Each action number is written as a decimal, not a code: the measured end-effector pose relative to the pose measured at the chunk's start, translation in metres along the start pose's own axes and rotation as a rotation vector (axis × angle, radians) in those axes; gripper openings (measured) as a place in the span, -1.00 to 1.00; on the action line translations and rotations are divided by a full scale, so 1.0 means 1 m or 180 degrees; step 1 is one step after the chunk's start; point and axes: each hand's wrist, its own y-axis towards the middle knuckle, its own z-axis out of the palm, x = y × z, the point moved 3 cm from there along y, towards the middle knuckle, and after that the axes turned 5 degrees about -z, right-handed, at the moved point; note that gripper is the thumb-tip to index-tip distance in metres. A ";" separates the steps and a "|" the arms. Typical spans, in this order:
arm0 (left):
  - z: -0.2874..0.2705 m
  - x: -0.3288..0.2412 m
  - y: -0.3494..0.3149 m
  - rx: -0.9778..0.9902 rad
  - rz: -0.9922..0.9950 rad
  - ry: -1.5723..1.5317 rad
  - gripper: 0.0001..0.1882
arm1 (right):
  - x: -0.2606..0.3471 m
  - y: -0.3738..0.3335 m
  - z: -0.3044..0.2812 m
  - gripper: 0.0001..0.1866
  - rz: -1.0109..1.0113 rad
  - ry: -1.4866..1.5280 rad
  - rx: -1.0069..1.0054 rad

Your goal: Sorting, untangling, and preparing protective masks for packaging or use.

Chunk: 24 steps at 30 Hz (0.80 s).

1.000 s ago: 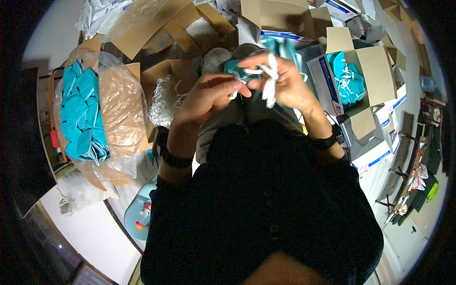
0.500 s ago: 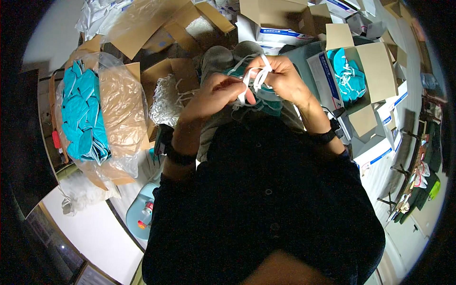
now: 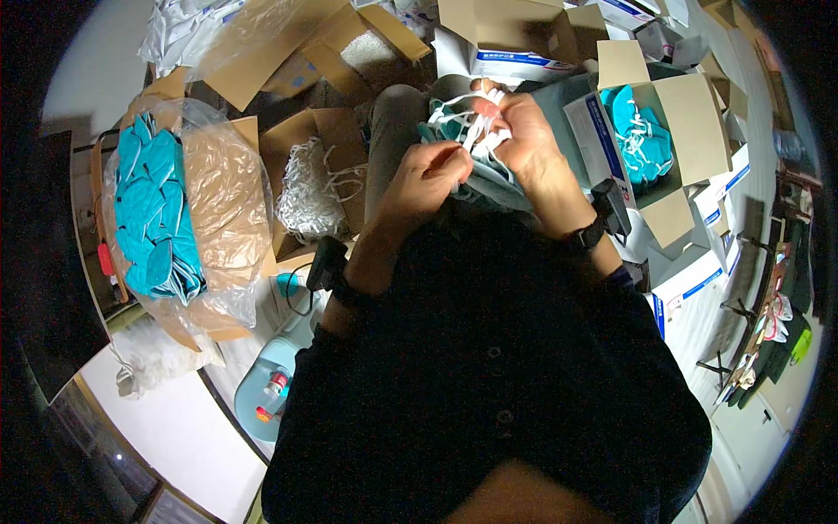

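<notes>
My right hand (image 3: pixel 529 144) is closed around a bunch of looped white elastic straps (image 3: pixel 477 133), held up over my lap. Beside it my left hand (image 3: pixel 422 183) pinches the lower end of a strap between thumb and fingers. Under and behind the straps, teal face masks (image 3: pixel 443 122) lie on my lap, partly covered by both hands. Just left of my knees a carton (image 3: pixel 336 131) holds a tangled heap of loose white straps (image 3: pixel 307 196). To the right, an open box (image 3: pixel 595 148) contains teal masks with white straps (image 3: pixel 640 140).
A clear plastic bag (image 3: pixel 229 201) with stacked teal mask pieces (image 3: pixel 155 210) sits at far left. Open cartons (image 3: pixel 506 26) line the far side. A light blue stool (image 3: pixel 253 384) with a bottle (image 3: pixel 274 382) stands at lower left. More white boxes (image 3: pixel 690 275) are on the right.
My left hand has shifted right and slightly down, with its fingers closing on a strap. The right hand has turned and moved a little right, gathering the straps in its grasp.
</notes>
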 end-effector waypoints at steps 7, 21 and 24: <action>0.009 -0.010 -0.033 -0.0416 -0.1008 -0.0249 -0.68 | 0.022 0.053 -0.022 -0.81 -0.0316 0.0848 -0.0442; 0.005 0.065 -0.046 -0.0825 -0.0258 -0.1469 -0.77 | 0.043 0.016 0.010 -0.88 -0.0207 0.0577 0.1865; -0.008 0.047 -0.047 -0.1271 0.0324 -0.0907 -0.84 | 0.043 -0.010 0.037 -0.85 -0.0122 0.0775 0.2571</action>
